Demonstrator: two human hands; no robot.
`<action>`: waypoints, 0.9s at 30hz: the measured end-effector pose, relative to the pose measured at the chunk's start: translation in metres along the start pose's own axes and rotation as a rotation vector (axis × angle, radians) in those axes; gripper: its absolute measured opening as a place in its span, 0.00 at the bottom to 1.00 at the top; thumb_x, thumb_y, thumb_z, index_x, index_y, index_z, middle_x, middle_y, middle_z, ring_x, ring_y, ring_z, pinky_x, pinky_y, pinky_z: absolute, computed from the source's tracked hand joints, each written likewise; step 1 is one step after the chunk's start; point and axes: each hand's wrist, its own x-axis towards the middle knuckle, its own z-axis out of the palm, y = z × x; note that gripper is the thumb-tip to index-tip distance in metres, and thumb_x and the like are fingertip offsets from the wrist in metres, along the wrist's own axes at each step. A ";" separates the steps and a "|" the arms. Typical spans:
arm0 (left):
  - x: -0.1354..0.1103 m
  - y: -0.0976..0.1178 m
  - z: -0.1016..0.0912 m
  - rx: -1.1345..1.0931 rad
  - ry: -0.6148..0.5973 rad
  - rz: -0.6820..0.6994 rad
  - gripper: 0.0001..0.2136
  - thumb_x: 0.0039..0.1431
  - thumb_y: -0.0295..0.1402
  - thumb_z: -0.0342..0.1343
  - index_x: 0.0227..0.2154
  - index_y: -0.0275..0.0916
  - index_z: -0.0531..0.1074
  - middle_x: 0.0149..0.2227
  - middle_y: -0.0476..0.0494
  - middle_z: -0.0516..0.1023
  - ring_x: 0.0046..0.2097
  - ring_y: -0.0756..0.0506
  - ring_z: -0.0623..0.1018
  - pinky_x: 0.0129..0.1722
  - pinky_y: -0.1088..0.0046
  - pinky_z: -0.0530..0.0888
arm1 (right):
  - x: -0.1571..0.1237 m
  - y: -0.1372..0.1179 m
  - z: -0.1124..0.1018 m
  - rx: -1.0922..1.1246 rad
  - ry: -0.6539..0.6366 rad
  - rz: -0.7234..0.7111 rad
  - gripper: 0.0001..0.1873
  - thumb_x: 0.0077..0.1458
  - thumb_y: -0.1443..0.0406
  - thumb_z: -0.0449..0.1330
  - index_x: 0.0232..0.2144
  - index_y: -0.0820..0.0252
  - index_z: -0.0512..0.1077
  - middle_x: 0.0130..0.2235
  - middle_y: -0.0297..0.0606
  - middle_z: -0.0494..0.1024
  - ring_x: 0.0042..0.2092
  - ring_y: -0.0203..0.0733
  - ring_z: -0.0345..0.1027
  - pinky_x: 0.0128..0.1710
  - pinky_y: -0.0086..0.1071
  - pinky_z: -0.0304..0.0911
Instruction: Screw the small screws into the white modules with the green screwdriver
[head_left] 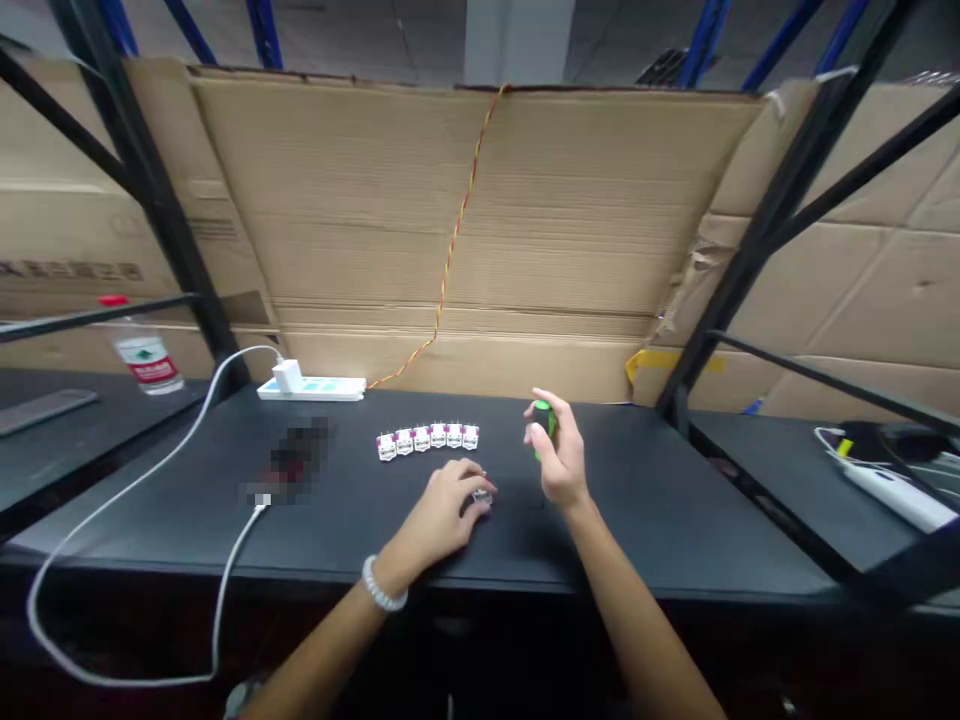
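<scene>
My left hand (450, 505) rests low over the dark tabletop, with fingers and thumb closed around a small light-coloured part (483, 495) that has a bit of red on it; the fingers hide much of it. Beyond that hand lies a curved row of several small white-and-purple parts (422, 438), set side by side. To the right, my right hand (559, 450) is raised above the table, wrapped round the green-and-black handle of a screwdriver (543, 415). Its thin shaft points down, faintly visible below the hand.
A white power strip (322, 388) with a plugged-in charger (287, 375) sits at the back left. From it a white cable (124, 500) loops to a pixelated object (296, 462). Black frame posts (739, 255) and a cardboard wall (360, 200) border the table. A bottle (150, 355) stands left.
</scene>
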 end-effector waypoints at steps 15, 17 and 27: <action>0.004 -0.001 0.000 0.055 -0.031 0.016 0.11 0.70 0.23 0.53 0.36 0.41 0.78 0.44 0.43 0.79 0.48 0.40 0.75 0.53 0.62 0.75 | 0.000 0.001 0.001 0.008 -0.009 -0.006 0.21 0.68 0.61 0.57 0.61 0.50 0.68 0.44 0.37 0.75 0.33 0.38 0.69 0.35 0.35 0.70; 0.004 -0.001 0.000 0.076 -0.030 0.018 0.10 0.71 0.24 0.52 0.36 0.41 0.77 0.43 0.43 0.79 0.48 0.40 0.75 0.52 0.62 0.74 | 0.000 0.001 0.001 0.003 -0.006 -0.006 0.21 0.68 0.60 0.57 0.61 0.50 0.68 0.44 0.37 0.75 0.33 0.38 0.69 0.35 0.36 0.70; 0.005 0.005 -0.002 0.233 -0.089 0.026 0.08 0.72 0.25 0.51 0.38 0.42 0.73 0.46 0.42 0.77 0.48 0.39 0.73 0.51 0.60 0.74 | 0.000 0.001 0.001 0.001 -0.001 -0.009 0.21 0.67 0.60 0.56 0.61 0.50 0.67 0.44 0.37 0.75 0.33 0.38 0.70 0.35 0.36 0.70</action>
